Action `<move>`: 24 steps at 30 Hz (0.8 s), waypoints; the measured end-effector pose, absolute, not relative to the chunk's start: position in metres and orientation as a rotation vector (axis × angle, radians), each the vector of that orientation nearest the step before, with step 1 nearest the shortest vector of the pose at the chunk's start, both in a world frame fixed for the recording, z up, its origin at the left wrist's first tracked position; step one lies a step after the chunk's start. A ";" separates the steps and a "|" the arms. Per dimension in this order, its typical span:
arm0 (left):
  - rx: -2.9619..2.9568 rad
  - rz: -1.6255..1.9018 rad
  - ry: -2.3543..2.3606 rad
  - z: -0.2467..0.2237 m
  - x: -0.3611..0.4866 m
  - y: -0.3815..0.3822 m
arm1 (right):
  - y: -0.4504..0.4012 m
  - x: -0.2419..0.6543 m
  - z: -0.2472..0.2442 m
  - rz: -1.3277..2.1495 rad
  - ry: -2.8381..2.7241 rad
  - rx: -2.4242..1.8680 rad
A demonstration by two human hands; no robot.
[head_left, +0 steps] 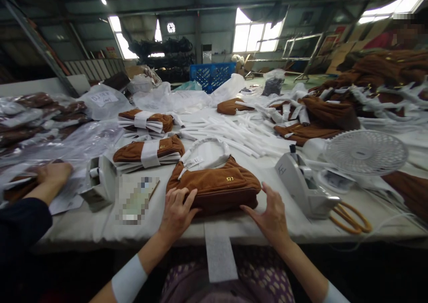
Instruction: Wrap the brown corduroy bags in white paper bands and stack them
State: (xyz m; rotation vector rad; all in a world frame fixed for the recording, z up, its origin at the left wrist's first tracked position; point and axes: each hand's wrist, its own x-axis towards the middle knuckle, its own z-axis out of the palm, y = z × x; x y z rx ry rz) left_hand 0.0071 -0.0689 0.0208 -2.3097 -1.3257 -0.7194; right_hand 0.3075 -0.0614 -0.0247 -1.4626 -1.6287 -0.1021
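A brown corduroy handbag (217, 184) with a small gold emblem stands upright on the white-covered table in front of me. White wrapping covers its raised strap (209, 144), and a white tag (194, 162) hangs by it. My left hand (177, 209) grips the lower left end of the bag with curled fingers. At the right end, my right hand (272, 209) has its thumb against the lower corner and its fingers apart. Below the bag, a white paper strip (220, 254) hangs over the table's front edge.
Two banded brown bags (172, 146) (165, 122) lie behind left. Tape dispensers (98, 182) (306, 187) flank the work spot, with yellow-handled scissors (351, 218) and a fan (366, 152) at right. A co-worker's hand (55, 173) reaches in at left. White wrapped strips (227, 133) lie behind.
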 end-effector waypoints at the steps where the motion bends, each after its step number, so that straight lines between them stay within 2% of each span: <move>1: -2.326 -0.727 -1.290 0.023 0.006 -0.067 | -0.062 0.307 -0.018 -0.210 -1.728 -1.382; 4: -2.368 -0.695 -1.241 0.037 0.008 -0.065 | -0.054 0.303 0.007 -0.312 -2.005 -1.181; 8: -2.470 -0.387 -1.292 0.054 0.018 -0.057 | -0.035 0.293 0.026 -0.221 -2.233 -1.058; 11: -2.484 -0.259 -1.290 0.045 0.022 -0.049 | -0.024 0.281 0.010 -0.199 -2.281 -1.106; 17: -2.530 -0.240 -1.189 0.003 0.015 -0.042 | -0.024 0.264 -0.036 -0.342 -2.148 -1.191; 21: -2.522 -0.233 -1.189 0.003 0.008 -0.039 | -0.020 0.280 -0.018 -0.214 -2.223 -1.100; 24: -2.508 -0.240 -1.243 0.009 0.006 -0.037 | -0.023 0.304 -0.003 -0.055 -2.063 -1.223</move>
